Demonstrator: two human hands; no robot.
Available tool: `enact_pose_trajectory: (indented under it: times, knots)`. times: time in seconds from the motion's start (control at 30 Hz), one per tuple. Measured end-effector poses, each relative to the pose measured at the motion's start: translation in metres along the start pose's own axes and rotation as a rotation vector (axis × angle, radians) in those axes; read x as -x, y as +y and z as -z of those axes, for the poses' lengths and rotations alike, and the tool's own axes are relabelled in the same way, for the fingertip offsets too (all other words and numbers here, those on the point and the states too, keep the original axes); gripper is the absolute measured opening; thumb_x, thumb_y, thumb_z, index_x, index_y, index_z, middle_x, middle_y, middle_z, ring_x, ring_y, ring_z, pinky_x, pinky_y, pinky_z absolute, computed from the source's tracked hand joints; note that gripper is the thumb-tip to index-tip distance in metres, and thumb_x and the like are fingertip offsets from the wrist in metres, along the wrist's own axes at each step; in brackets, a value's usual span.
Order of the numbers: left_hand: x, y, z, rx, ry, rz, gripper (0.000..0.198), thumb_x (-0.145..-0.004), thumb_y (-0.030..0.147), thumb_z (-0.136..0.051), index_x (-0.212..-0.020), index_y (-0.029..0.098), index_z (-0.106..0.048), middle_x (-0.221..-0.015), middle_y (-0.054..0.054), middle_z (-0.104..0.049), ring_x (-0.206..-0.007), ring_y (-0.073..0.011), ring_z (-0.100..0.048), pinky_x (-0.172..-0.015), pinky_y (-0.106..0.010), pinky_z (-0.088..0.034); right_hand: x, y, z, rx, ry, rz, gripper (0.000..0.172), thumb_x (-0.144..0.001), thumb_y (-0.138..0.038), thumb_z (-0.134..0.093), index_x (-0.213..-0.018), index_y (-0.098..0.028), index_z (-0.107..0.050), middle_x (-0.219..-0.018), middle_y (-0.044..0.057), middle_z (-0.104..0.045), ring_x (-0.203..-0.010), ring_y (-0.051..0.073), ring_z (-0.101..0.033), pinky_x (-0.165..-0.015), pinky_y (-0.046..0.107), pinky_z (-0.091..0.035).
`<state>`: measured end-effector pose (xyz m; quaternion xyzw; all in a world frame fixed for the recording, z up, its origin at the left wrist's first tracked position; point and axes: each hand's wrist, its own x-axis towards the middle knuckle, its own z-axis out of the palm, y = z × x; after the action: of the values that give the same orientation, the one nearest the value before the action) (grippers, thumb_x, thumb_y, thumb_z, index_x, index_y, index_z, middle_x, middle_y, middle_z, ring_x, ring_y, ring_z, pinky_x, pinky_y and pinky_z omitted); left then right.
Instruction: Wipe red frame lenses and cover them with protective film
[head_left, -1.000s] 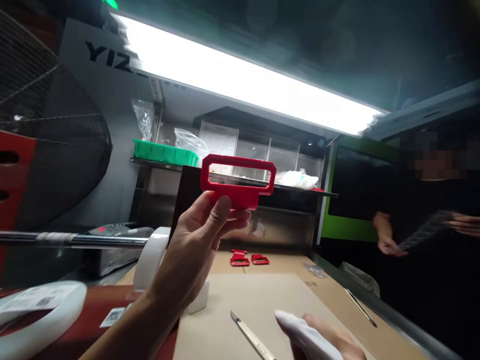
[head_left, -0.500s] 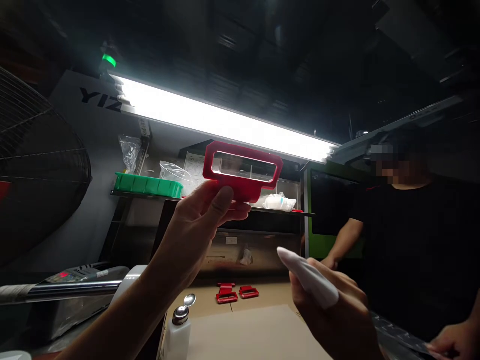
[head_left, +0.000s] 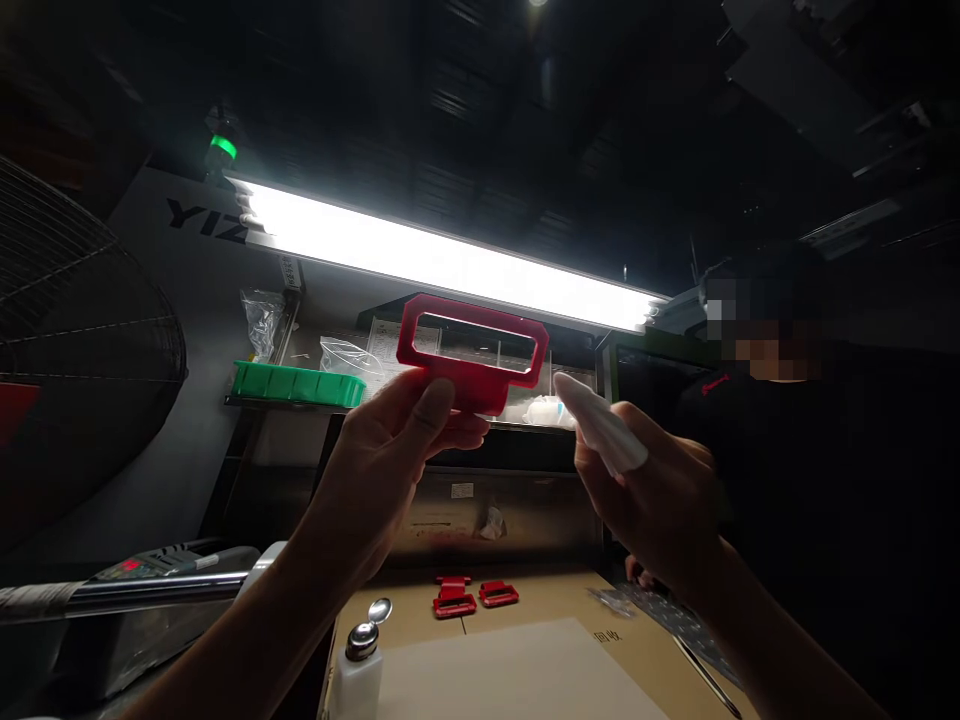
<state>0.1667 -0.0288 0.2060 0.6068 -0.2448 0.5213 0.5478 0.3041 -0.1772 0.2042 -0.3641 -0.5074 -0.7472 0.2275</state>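
My left hand point(head_left: 382, 460) holds up a red plastic frame point(head_left: 472, 385) with a rectangular opening, pinching its lower tab between thumb and fingers. My right hand point(head_left: 652, 490) grips a folded white cloth point(head_left: 600, 425), whose tip is close to the frame but apart from it. Two smaller red parts point(head_left: 454, 600) point(head_left: 499, 594) lie on the brown cardboard point(head_left: 540, 605) below. A pump bottle point(head_left: 358, 665) with a metal top stands at the cardboard's near left, beside a pale sheet point(head_left: 510, 670).
A co-worker point(head_left: 795, 470) in black stands at right, one hand point(head_left: 637, 570) near a dark mesh sheet point(head_left: 675, 620). A thin metal tool point(head_left: 705, 675) lies at the cardboard's right edge. A fan point(head_left: 75, 370), metal bar point(head_left: 150, 592), and shelf with green bin point(head_left: 296, 384) stand behind.
My right hand has risen from low over the board to beside the red frame. The view has tilted upward, bringing the bottle in and dropping the knife out. The co-worker has shifted.
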Motion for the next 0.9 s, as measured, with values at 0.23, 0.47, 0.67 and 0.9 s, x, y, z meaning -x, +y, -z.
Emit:
enact_pose_trajectory:
  times: [0.23, 0.47, 0.67, 0.9]
  knots:
    - [0.001, 0.004, -0.002, -0.007, 0.03, 0.01, 0.012, -0.083, 0.03, -0.064, -0.08, 0.02, -0.072, -0.069, 0.001, -0.074, -0.064, -0.0104, -0.067, -0.066, -0.017, -0.054, -0.016, 0.009, -0.002, 0.004, 0.041, 0.133, 0.015, -0.089, -0.011, -0.049, -0.099, -0.016, -0.059, -0.066, -0.002, -0.049, -0.048, 0.008, -0.035, -0.043, 0.023, -0.029]
    - [0.002, 0.006, -0.001, -0.025, 0.01, 0.01, 0.013, -0.085, 0.03, -0.063, -0.082, 0.021, -0.072, -0.072, 0.002, -0.074, -0.064, -0.0088, -0.066, -0.065, -0.015, -0.054, -0.025, 0.012, -0.003, 0.103, 0.012, 0.2, 0.03, -0.093, -0.013, -0.048, -0.12, -0.024, -0.056, -0.061, -0.005, -0.046, -0.046, 0.009, -0.035, -0.042, 0.023, -0.031]
    - [0.002, 0.009, 0.003, -0.006, 0.006, 0.001, 0.013, -0.086, 0.028, -0.062, -0.082, 0.02, -0.072, -0.068, 0.002, -0.074, -0.061, -0.007, -0.065, -0.063, -0.013, -0.053, -0.024, 0.015, -0.006, 0.079, 0.031, 0.226, 0.026, -0.092, -0.014, -0.049, -0.113, -0.024, -0.06, -0.061, -0.005, -0.044, -0.046, 0.009, -0.034, -0.041, 0.023, -0.03]
    - [0.003, 0.012, 0.003, -0.045, 0.048, 0.013, 0.013, -0.082, 0.031, -0.066, -0.081, 0.019, -0.071, -0.066, 0.001, -0.073, -0.059, -0.0078, -0.064, -0.06, -0.014, -0.052, -0.02, 0.016, -0.006, 0.01, 0.006, 0.247, 0.014, -0.088, -0.011, -0.053, -0.095, -0.018, -0.063, -0.063, -0.004, -0.045, -0.049, 0.008, -0.036, -0.043, 0.022, -0.028]
